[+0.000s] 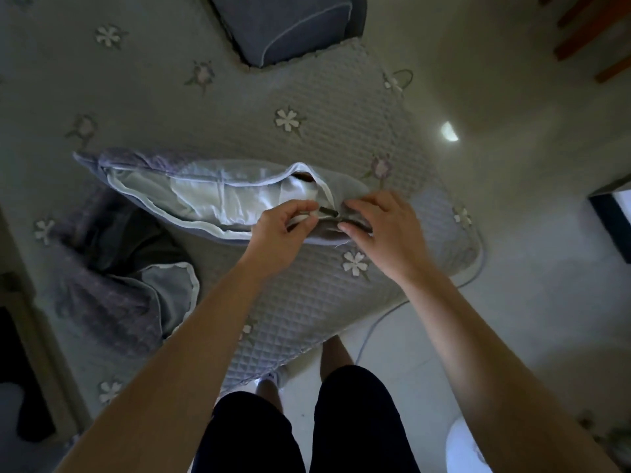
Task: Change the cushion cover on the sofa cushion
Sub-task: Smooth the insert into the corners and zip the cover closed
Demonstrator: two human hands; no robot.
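Mostly done, judging by the lie of things; found the cushion (205,196) lying across the quilted sofa seat (307,319), its white inner already tucked into the grey cover (341,186); saw the zip gaping along nearly the whole near edge, so closing it looked like the main step left; noted the left grip (283,233) with thumb and fingers curled, pinching the zip pull (326,211); noted the right grip (386,230) curled onto the cover just beside the zip's end, seemingly bracing it; took the crumpled purple-grey cover (112,288) lying near the cushion's left for the discarded one; spotted a dark blue cushion (290,25) well apart at the back.
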